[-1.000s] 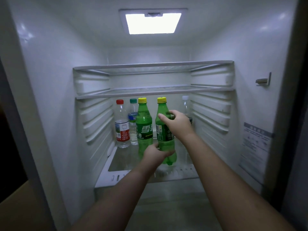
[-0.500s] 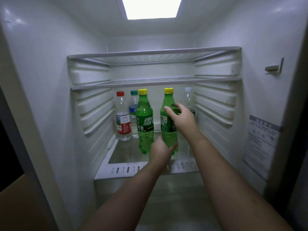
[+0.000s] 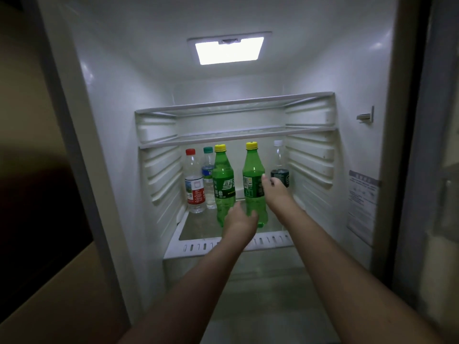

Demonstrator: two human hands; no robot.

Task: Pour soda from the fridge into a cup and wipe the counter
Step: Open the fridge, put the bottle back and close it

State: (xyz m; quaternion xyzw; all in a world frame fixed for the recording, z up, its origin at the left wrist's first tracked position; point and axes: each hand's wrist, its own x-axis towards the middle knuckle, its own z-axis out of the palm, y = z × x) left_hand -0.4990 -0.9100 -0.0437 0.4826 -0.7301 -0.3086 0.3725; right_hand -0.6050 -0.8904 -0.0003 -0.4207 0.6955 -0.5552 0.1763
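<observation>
Fridge (image 3: 104, 125) stands open, ceiling light (image 3: 229, 50) on. Lower shelf (image 3: 231, 244) carries five upright bottles: red-capped water bottle (image 3: 195, 182) at far left, teal-capped bottle (image 3: 208, 170) just behind it, left green soda bottle (image 3: 223, 180), right green soda bottle (image 3: 252, 175), and a clear bottle with dark label (image 3: 279, 165) at the right rear. Left hand (image 3: 239, 220) wraps the base of the right green soda bottle, fingers curled round its lower body. Right hand (image 3: 274, 188) is at that bottle's label band, thumb on the label; the fingers behind the bottle are hidden, so whether it grips cannot be told. Two upper shelves (image 3: 236, 120) sit above the bottles.
</observation>
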